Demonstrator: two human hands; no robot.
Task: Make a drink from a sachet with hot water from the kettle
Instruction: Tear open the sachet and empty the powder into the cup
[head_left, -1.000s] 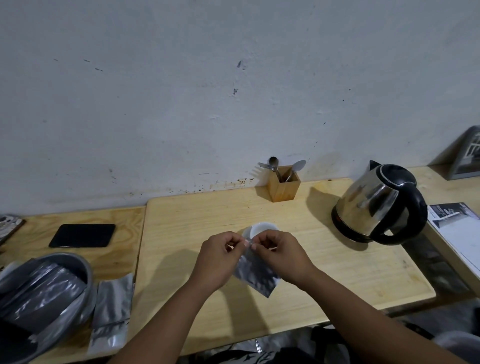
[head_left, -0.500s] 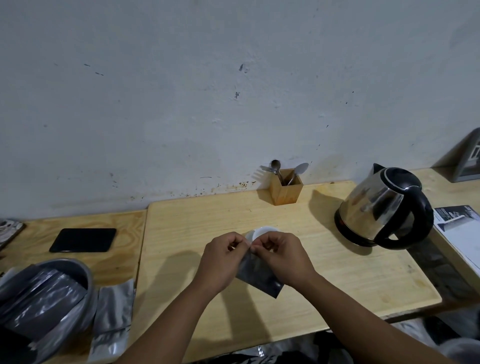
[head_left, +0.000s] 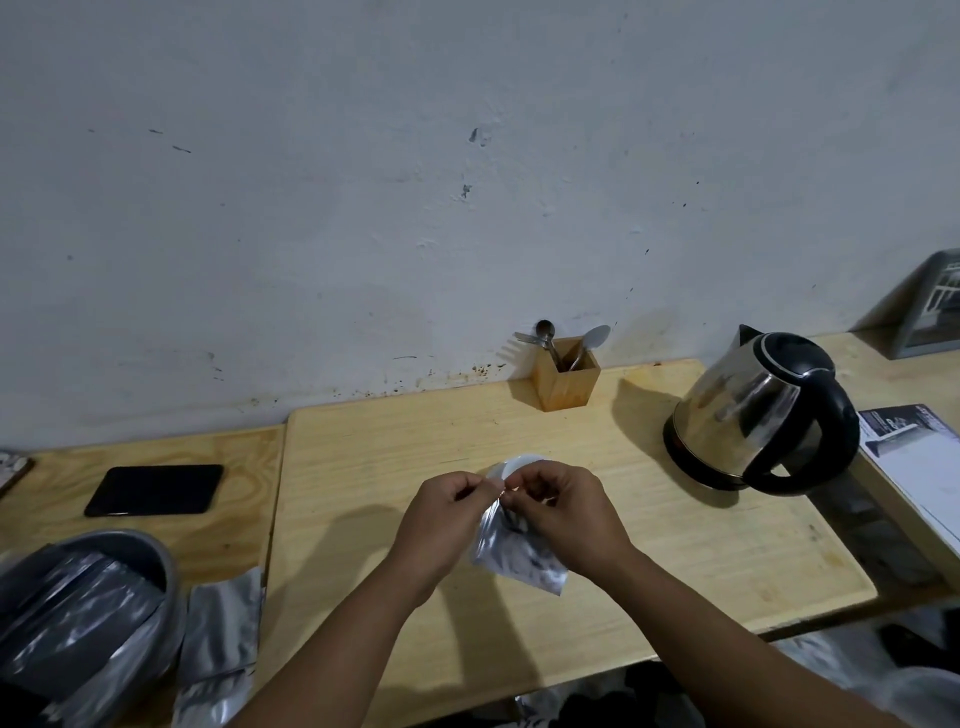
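A silver foil sachet (head_left: 519, 558) hangs between my two hands above the wooden table (head_left: 675, 545). My left hand (head_left: 441, 519) pinches its top edge from the left, and my right hand (head_left: 566, 514) pinches the top edge from the right. Just behind my fingers stands a small white cup (head_left: 514, 462), mostly hidden by them. A steel kettle (head_left: 758, 410) with a black handle and lid sits on its base at the right of the table.
A wooden holder (head_left: 566, 379) with spoons stands against the wall. A black phone (head_left: 156, 489) lies at the left. A grey bowl (head_left: 88, 597) of foil sachets sits at the front left, with a loose sachet (head_left: 221, 634) beside it. Papers (head_left: 919, 467) lie at the right.
Both hands keep their pinch on the sachet's top edge over the cup; their fingers have shifted slightly. The view has tilted a little.
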